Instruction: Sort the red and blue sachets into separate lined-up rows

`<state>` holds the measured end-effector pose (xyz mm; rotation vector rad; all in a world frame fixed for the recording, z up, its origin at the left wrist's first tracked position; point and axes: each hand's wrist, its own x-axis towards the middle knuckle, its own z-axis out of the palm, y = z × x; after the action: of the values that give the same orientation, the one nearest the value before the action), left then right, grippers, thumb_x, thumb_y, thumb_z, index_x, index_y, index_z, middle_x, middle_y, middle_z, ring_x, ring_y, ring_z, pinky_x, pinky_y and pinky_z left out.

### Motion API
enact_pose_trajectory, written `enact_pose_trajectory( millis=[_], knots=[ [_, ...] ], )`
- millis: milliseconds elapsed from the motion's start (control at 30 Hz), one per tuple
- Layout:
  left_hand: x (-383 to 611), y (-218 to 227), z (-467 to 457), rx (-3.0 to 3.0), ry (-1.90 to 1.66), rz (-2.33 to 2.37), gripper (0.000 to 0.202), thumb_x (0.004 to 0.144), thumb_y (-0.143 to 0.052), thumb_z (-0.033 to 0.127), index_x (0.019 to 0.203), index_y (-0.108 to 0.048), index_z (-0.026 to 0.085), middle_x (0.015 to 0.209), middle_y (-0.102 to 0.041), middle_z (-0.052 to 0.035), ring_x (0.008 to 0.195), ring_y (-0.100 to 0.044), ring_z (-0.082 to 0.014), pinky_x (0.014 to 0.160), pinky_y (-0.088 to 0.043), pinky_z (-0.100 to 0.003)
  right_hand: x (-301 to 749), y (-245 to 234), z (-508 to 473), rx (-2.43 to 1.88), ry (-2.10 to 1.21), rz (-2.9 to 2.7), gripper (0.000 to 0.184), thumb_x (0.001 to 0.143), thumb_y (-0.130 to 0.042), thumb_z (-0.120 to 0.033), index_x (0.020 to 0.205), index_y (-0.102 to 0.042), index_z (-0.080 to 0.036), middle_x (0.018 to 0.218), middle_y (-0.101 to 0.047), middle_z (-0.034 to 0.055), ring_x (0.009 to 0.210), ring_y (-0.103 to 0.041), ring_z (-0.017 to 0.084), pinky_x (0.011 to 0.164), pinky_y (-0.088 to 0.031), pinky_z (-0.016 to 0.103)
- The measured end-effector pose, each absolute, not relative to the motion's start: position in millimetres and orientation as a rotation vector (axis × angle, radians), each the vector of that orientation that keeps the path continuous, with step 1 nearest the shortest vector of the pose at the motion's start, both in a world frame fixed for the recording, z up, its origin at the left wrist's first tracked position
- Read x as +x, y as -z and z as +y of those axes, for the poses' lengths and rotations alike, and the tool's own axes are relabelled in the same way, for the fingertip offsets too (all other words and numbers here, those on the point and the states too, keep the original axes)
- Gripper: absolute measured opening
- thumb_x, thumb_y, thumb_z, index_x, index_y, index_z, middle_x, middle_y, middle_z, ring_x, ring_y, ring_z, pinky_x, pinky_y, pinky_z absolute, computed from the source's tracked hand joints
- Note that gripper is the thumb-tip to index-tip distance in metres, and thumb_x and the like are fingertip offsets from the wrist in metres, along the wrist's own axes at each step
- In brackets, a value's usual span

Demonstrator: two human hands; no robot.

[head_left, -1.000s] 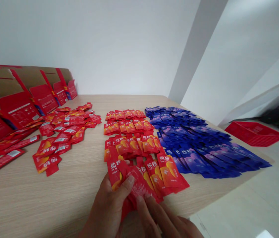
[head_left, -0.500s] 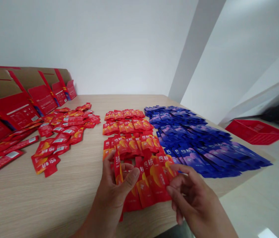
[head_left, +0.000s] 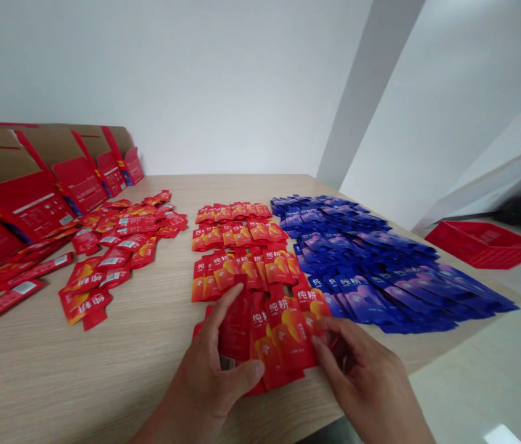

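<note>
My left hand has its thumb and index finger around a red sachet, whose dark back and barcode face me. That sachet leans over the front row of overlapping red-and-orange sachets. At this row's right end, the thumb and fingertips of my right hand are closed on the edge of another red sachet. Its remaining fingers curl underneath, partly hidden. Behind lie more rows of red sachets, printed fronts up.
Blue sachets lie in overlapping rows on the right. Loose red sachets are heaped on the left, beside several opened red cartons against the wall. A red box stands beyond the table's right edge.
The sachet in my left hand has turned from edge-on to show its back and leans toward the row. My right hand has shifted slightly, with its fingertips closer together at the row's right end.
</note>
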<state>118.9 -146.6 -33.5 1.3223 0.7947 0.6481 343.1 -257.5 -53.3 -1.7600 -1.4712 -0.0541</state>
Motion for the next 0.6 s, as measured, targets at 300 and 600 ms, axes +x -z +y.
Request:
enact_pose_trajectory(
  millis=[300, 600],
  knots=[
    [104.6, 46.6, -141.6, 1.91, -0.412, 0.965, 0.075, 0.085, -0.073, 0.037, 0.157, -0.058, 0.026, 0.158, -0.059, -0.0174, 0.144, -0.058, -0.0401, 0.119, -0.047, -0.06, 335.1, 58.5, -257.1, -1.692, 0.203, -1.569, 0.006, 0.107, -0.061, -0.027, 0.11, -0.067, -0.025, 0.081, -0.07, -0.0017, 0.06, -0.067, 0.013, 0.053, -0.053, 0.021],
    [118.8, 23.1, -139.7, 1.67, -0.403, 0.965, 0.07, 0.078, -0.064, 0.03, 0.148, -0.053, 0.024, 0.096, -0.068, -0.0023, 0.073, -0.068, -0.0205, 0.064, -0.051, -0.032, 320.3, 60.0, -259.2, -1.549, 0.344, -1.772, 0.029, 0.106, -0.066, -0.043, 0.121, -0.067, -0.018, 0.098, -0.078, 0.0096, 0.072, -0.076, 0.018, 0.058, -0.061, 0.024]
  ],
)
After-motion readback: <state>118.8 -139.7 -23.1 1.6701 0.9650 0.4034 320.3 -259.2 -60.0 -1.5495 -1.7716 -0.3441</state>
